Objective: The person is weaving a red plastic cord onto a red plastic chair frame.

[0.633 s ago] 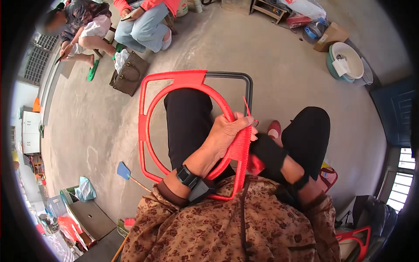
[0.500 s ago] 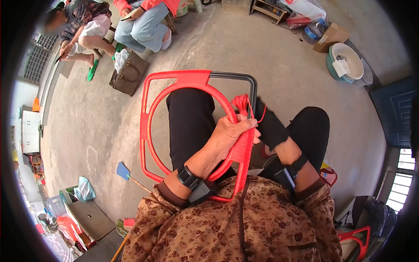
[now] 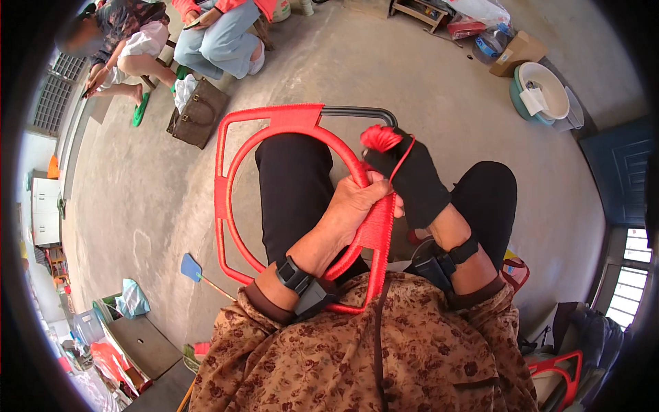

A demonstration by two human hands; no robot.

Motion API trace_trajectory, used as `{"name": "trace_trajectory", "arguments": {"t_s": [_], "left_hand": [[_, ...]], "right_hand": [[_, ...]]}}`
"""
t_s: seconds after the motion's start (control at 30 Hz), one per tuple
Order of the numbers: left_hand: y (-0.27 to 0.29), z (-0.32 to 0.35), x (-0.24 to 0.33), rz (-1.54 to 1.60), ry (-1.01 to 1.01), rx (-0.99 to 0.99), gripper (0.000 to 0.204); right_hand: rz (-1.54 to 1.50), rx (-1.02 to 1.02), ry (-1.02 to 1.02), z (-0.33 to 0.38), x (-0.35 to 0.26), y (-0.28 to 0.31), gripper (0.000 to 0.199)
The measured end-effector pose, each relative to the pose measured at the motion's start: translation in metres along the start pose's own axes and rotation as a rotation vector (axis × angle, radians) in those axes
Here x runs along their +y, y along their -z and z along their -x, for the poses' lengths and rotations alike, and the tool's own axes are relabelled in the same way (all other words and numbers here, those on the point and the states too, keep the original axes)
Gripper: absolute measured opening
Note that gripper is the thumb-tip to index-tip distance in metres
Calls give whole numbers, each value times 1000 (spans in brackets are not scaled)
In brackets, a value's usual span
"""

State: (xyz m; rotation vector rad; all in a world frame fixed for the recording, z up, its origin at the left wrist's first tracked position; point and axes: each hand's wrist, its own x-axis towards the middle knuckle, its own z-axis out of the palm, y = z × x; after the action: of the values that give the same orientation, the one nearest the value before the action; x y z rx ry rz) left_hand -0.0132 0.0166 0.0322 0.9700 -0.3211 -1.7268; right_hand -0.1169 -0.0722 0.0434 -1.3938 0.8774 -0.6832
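A square frame with a ring inside it (image 3: 222, 199) rests over my lap, mostly wrapped in red cord. Its top right corner is still bare black rod (image 3: 360, 112). My left hand (image 3: 353, 209) is closed around the right side of the frame, where the ring meets the wrapped band (image 3: 376, 230). Just right of it, my right hand (image 3: 415, 182), in a black glove, grips a bundle of red cord (image 3: 381, 139) near the bare corner. A strand of that cord runs across the glove. The right fingertips are partly hidden behind the bundle and frame.
Two seated people are at the upper left, by a brown handbag (image 3: 199, 113). Basins (image 3: 546, 89) and a cardboard box (image 3: 518, 53) stand at the upper right. A blue fly swatter (image 3: 191, 268) lies left of my knees. Another red frame (image 3: 566, 378) is at the lower right.
My right hand has come up from behind the frame's right side to its front, bringing the cord bundle up and slightly left. My left hand keeps its hold on the frame.
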Motion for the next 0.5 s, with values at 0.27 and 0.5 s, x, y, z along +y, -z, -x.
{"name": "trace_trajectory", "arguments": {"t_s": [0.27, 0.5], "left_hand": [[-1, 1, 8, -31, 30, 56, 16], [1, 3, 10, 4, 28, 73, 17]], "right_hand": [[430, 211, 291, 25, -22, 97, 32], [47, 416, -274, 145, -11, 209, 31]]}}
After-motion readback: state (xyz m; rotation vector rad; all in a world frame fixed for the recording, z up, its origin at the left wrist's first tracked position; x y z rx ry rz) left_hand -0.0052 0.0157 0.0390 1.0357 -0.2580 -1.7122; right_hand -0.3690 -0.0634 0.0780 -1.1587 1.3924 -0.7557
